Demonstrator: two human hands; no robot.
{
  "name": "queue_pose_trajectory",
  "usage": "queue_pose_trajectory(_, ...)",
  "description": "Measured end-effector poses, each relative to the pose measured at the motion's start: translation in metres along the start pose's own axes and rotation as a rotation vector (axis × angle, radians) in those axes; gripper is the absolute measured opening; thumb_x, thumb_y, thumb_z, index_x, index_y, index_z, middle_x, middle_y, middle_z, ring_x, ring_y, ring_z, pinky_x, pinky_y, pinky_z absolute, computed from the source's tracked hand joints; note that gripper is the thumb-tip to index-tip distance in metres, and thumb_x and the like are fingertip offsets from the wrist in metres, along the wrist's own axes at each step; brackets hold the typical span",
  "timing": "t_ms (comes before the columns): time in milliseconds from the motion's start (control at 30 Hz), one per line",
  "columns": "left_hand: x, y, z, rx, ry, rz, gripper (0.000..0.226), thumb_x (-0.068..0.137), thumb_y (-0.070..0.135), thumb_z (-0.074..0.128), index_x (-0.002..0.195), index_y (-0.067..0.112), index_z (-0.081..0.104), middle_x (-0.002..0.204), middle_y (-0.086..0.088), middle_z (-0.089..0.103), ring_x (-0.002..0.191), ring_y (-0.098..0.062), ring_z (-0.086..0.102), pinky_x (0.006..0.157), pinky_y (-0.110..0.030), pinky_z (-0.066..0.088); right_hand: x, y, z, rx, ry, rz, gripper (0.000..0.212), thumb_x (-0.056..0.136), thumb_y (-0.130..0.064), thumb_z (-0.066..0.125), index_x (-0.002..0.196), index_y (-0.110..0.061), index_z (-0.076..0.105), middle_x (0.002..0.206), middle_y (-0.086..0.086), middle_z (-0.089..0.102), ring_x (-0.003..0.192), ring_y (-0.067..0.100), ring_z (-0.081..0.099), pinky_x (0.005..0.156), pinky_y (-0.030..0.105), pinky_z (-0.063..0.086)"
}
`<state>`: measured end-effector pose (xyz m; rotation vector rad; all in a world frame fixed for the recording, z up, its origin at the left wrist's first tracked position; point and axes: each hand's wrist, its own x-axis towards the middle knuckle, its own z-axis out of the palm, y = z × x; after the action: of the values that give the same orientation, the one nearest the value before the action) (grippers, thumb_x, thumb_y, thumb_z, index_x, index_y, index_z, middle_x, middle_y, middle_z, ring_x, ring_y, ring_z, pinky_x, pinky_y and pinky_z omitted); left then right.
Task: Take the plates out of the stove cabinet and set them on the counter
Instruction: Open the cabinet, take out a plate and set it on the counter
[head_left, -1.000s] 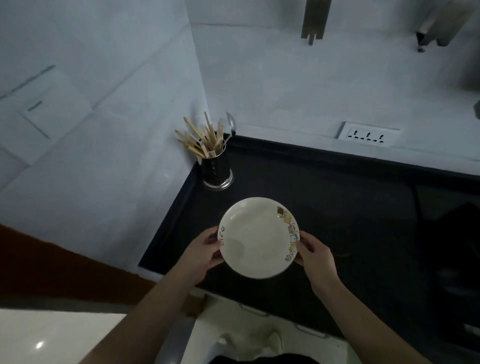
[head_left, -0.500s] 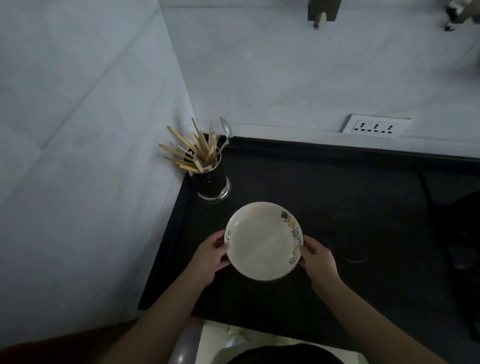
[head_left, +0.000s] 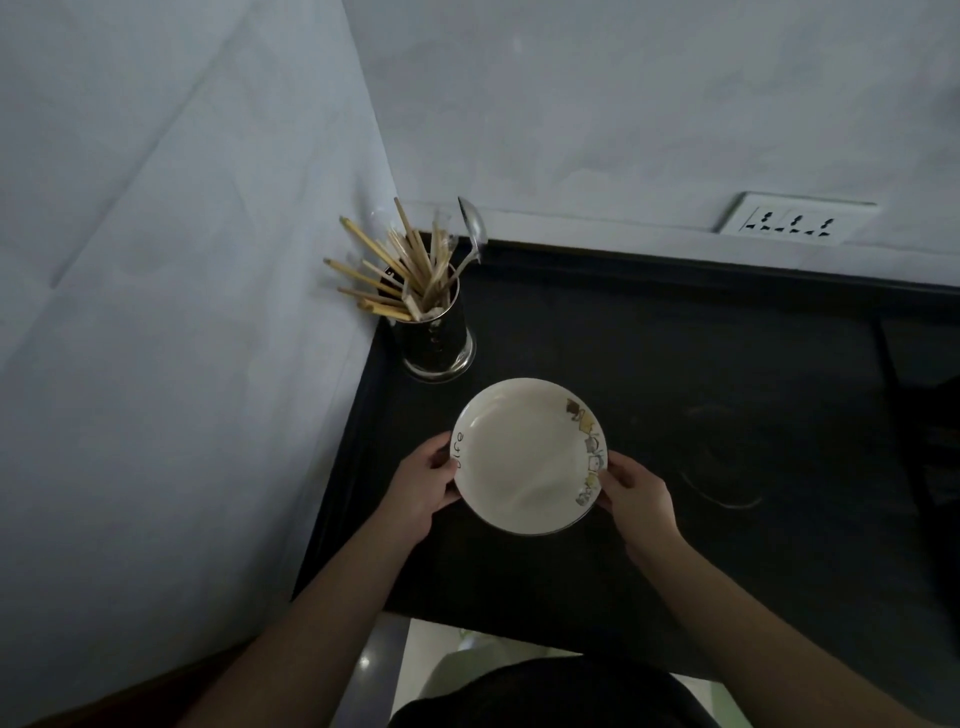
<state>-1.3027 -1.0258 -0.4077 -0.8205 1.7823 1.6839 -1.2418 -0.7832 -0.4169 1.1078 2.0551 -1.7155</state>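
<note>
A white plate (head_left: 524, 457) with small printed pictures on its right rim and dark lettering on its left rim is over the black counter (head_left: 675, 374), near its left end. My left hand (head_left: 421, 480) grips the plate's left rim and my right hand (head_left: 636, 491) grips its right rim. I cannot tell whether the plate rests on the counter or hangs just above it. The stove cabinet is out of view.
A metal utensil holder (head_left: 436, 340) with several wooden chopsticks and a spoon stands in the counter's back left corner, just behind the plate. Pale walls close the left and back sides. A white wall socket (head_left: 795, 224) sits at the back right. The counter's front edge runs below my forearms.
The plate has moved forward over the counter, closer to the utensil holder, with both hands still on its rim. The view has tilted further down.
</note>
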Motion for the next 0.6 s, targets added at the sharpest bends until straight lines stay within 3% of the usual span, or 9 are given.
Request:
queue_pose_trajectory(100, 0.003, 0.000, -0.004, 0.009, 0.011, 0.012, 0.046, 0.094, 0.004, 0.057, 0.133, 0.029, 0.055, 0.116, 0.007, 0.054, 0.095, -0.010, 0.061, 0.076, -0.037, 0.059, 0.002, 0.001, 0.003, 0.009, -0.013, -0.008, 0.026, 0.094, -0.019, 0.059, 0.116, -0.031, 0.065, 0.099, -0.010, 0.071, 0.092, 0.010, 0.068, 0.077, 0.032, 0.057)
queue_pose_trajectory(333, 0.006, 0.003, -0.009, 0.090, 0.075, 0.086, 0.043, 0.095, 0.005, 0.058, 0.134, 0.024, 0.054, 0.131, -0.001, 0.057, 0.102, -0.013, 0.059, 0.088, -0.041, 0.056, 0.005, -0.006, 0.014, -0.039, -0.004, -0.035, 0.025, 0.092, -0.023, 0.062, 0.113, -0.037, 0.065, 0.092, -0.016, 0.071, 0.085, 0.006, 0.068, 0.068, 0.026, 0.056)
queue_pose_trajectory(600, 0.009, 0.003, -0.011, 0.256, 0.161, 0.168, 0.041, 0.093, 0.007, 0.061, 0.131, 0.021, 0.055, 0.126, -0.003, 0.061, 0.106, -0.016, 0.060, 0.092, -0.044, 0.056, 0.012, -0.009, 0.019, -0.118, -0.010, -0.046, 0.030, 0.092, -0.022, 0.062, 0.121, -0.030, 0.061, 0.098, -0.012, 0.070, 0.085, 0.006, 0.068, 0.065, 0.024, 0.057)
